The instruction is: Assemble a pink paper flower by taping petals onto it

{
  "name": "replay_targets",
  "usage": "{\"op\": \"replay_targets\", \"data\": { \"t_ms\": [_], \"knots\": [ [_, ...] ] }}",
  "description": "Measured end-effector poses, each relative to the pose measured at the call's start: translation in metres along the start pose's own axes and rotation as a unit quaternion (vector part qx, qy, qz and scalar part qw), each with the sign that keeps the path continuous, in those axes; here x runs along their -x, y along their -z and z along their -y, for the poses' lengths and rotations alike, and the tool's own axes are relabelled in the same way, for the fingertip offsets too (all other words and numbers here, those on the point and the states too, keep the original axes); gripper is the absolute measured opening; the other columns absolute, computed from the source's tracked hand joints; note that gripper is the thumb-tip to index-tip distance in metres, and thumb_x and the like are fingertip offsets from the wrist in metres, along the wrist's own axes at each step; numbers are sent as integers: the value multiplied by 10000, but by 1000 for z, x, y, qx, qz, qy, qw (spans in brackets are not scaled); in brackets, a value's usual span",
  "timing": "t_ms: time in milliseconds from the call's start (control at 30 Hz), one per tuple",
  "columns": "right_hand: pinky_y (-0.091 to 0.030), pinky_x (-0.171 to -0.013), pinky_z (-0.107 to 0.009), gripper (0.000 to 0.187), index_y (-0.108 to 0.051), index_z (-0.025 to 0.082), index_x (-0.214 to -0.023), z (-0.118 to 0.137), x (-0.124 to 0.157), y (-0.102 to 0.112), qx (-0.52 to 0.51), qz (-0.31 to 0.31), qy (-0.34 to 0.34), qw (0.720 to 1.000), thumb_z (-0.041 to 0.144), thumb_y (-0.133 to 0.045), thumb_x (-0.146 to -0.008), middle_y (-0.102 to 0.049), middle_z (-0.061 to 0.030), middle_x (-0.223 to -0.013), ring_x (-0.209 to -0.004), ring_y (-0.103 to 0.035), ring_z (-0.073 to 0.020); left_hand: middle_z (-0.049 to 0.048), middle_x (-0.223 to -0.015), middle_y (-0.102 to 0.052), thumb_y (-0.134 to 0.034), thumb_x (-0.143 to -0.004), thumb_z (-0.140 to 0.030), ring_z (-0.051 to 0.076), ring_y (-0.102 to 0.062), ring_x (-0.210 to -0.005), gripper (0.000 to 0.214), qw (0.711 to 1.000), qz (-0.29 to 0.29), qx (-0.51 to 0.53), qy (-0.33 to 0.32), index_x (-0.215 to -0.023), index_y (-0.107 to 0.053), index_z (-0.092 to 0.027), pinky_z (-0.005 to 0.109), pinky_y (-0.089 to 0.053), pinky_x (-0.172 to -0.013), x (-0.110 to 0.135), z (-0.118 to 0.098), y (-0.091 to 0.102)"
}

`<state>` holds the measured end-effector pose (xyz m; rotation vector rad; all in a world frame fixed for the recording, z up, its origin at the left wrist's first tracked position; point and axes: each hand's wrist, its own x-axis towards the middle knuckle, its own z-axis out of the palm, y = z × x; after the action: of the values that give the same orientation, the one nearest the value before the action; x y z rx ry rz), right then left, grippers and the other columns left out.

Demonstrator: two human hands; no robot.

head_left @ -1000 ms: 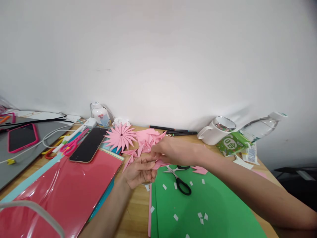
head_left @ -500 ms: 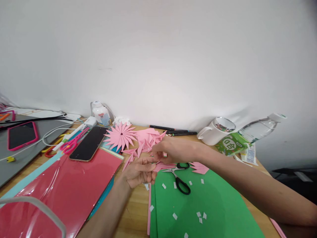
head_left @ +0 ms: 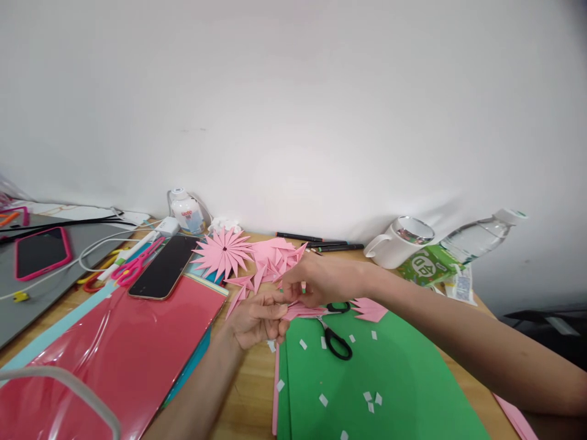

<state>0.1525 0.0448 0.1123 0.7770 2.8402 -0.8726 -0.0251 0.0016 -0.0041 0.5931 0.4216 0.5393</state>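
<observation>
– Pink folded paper (head_left: pixel 306 312) right at the centre of the dial, and the left hand (head_left: pixel 262 316) has it, thumb and fingers pinched on one end!

– And the right hand (head_left: pixel 316 281)?

– Curled over it from two o'clock, fingertips bent down at the paper. Whether they grip or merely touch, I cannot tell; the knuckles block the view.

– Where's the finished-looking one, the rosette?

– Ten o'clock from the hands: a pink rosette (head_left: pixel 224 250), points spread all round, and beside it, towards twelve, a heap of folded pink pieces (head_left: pixel 275 252).

– More pink over at three?

– Yes, a spiky pink cluster (head_left: pixel 369 310) at the far edge of the green sheet (head_left: pixel 398 385). On that green, between four and five, lie black-handled scissors (head_left: pixel 338 344), blades partly hidden by the held piece.

– White flecks too!

– Small white scraps (head_left: pixel 323 400), scattered across the green towards five and six.

– Further out?

– White mug (head_left: pixel 389 247) at two, dark-screened phone (head_left: pixel 164 269) between nine and ten, glossy red sheet (head_left: pixel 117 370) at eight.
</observation>
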Motion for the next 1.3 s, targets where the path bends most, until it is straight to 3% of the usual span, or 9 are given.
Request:
{"op": "replay_targets", "data": {
  "t_ms": [100,367,567,833,1067,1300],
  "knots": [
    [-341,-498,-148,232,-633,126,-794,1,0,1,-14,-3,-22,1000,-30,-574,-632,-665,1,-719,-573,-528,-66,28,-506,-642,-741,-695,-246,97,-578,-405,269,1000,2,-5,10,-894,-666,-80,167,-429,-418,1,0,0],
    [-323,-467,-144,173,-608,132,-750,3,-1,3,-10,3,-43,999,-2,-591,-643,-653,15,-673,-510,-498,-54,27,-520,-654,-754,-687,-264,98,-580,-398,359,1000,17,-2,18,-983,-655,-88,168,-411,-409,1,0,-1],
    [-329,-482,-147,157,-612,130,-723,0,-1,0,-8,-17,-20,1000,-11,-591,-657,-622,22,-644,-555,-518,-65,25,-530,-653,-735,-707,-254,81,-565,-386,361,1000,16,-9,9,-1010,-642,-82,151,-401,-395,2,-2,-3],
    [-308,-479,-162,134,-619,124,-679,-2,-2,-4,17,5,23,1000,-4,-582,-676,-578,35,-612,-523,-447,-57,21,-534,-653,-733,-708,-226,110,-595,-414,321,1000,14,-2,7,-983,-622,-101,181,-459,-425,1,1,0],
    [-332,-513,-171,108,-653,110,-754,-3,0,-2,7,-1,36,999,38,-573,-763,-608,9,-643,-544,-473,-67,45,-534,-663,-715,-730,-220,94,-571,-380,332,1000,16,-4,6,-1007,-615,-66,169,-450,-423,1,-1,-2],
    [-357,-515,-153,213,-669,100,-809,0,1,3,-18,3,4,1000,-35,-584,-668,-649,-8,-697,-582,-525,-71,57,-549,-677,-711,-730,-188,114,-596,-403,416,1000,7,8,2,-1111,-595,-66,181,-471,-427,1,-1,1]
  ]
}}
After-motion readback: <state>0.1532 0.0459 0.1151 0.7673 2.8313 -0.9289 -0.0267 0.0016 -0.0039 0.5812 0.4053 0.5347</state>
